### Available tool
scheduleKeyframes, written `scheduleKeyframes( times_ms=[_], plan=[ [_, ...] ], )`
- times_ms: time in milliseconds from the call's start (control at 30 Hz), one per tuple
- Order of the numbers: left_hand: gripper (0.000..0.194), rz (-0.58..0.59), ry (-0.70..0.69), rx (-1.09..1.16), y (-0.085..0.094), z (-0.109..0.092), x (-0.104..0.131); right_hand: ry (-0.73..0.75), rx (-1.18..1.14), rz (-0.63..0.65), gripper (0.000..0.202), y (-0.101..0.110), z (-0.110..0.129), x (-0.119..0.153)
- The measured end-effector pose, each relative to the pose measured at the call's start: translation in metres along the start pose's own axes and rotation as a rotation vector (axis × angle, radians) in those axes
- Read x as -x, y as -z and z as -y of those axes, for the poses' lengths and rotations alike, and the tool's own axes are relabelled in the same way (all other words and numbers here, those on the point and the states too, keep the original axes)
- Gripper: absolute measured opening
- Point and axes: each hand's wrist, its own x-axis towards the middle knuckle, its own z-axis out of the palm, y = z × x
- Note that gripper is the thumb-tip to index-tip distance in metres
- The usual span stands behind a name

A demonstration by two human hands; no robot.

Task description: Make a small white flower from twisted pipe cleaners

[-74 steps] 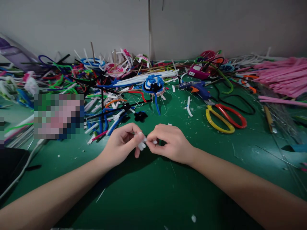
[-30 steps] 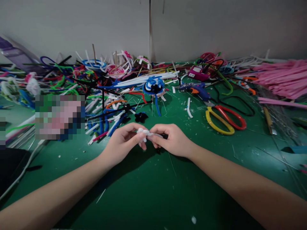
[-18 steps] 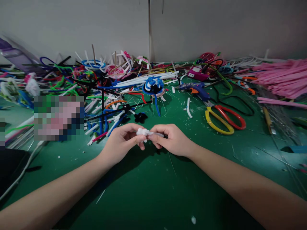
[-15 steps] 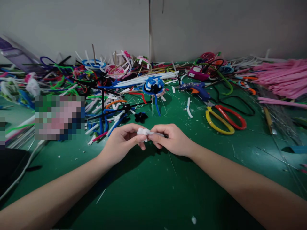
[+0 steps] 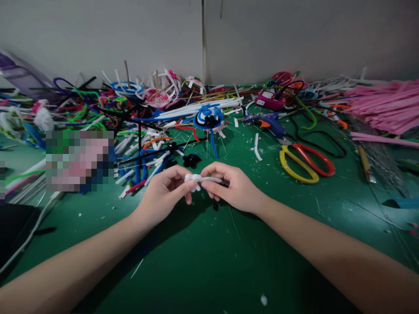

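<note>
A white fuzzy pipe cleaner (image 5: 195, 177), bent into small flower-like loops with a straight tail, is held between my two hands just above the green table (image 5: 209, 261). My left hand (image 5: 166, 187) pinches the looped part between thumb and fingers. Around the tail, on the right of the loops, the thumb and fingers of my right hand (image 5: 229, 185) are closed. Beyond my hands lie a black pipe-cleaner flower (image 5: 191, 160) and a blue and white coiled piece (image 5: 209, 117) with a black flower on it.
Scissors (image 5: 299, 163) with one yellow and one red handle lie right, below a blue glue gun (image 5: 271, 124). Pink pipe cleaners (image 5: 386, 104) are heaped far right. Cut pipe-cleaner pieces (image 5: 140, 165) crowd the left. A purple bottle (image 5: 24, 76) leans at the back left.
My right hand's fingers have lifted slightly and more of the white tail shows. The looped part has turned a little in my left fingers.
</note>
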Motion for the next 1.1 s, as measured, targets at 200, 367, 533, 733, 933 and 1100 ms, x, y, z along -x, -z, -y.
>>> scheduleKeyframes(
  times_ms=[200, 367, 533, 733, 933, 1100],
  plan=[
    [0.013, 0.010, -0.008, 0.006, 0.0001, 0.0013, 0.0007, 0.058, -0.006, -0.022, 0.013, 0.0004, -0.0013, 0.0011],
    [0.014, 0.002, -0.032, 0.032, -0.0018, -0.0005, 0.0014, 0.099, -0.009, 0.001, 0.010, 0.0008, -0.0001, 0.0005],
    [0.012, 0.060, -0.063, 0.101, -0.0025, -0.0016, 0.0017, 0.088, 0.030, 0.028, 0.012, 0.0019, 0.0006, -0.0004],
    [0.012, 0.059, -0.033, 0.063, -0.0017, 0.0022, 0.0002, 0.061, 0.102, 0.037, 0.015, 0.0020, -0.0003, -0.0010],
    [0.015, 0.051, -0.008, 0.012, -0.0019, 0.0025, -0.0016, 0.065, 0.190, 0.018, 0.014, -0.0001, 0.0004, -0.0004],
    [0.013, 0.101, 0.022, -0.036, -0.0020, 0.0001, -0.0009, 0.072, 0.176, 0.048, 0.012, -0.0005, -0.0005, 0.0010]
  ],
)
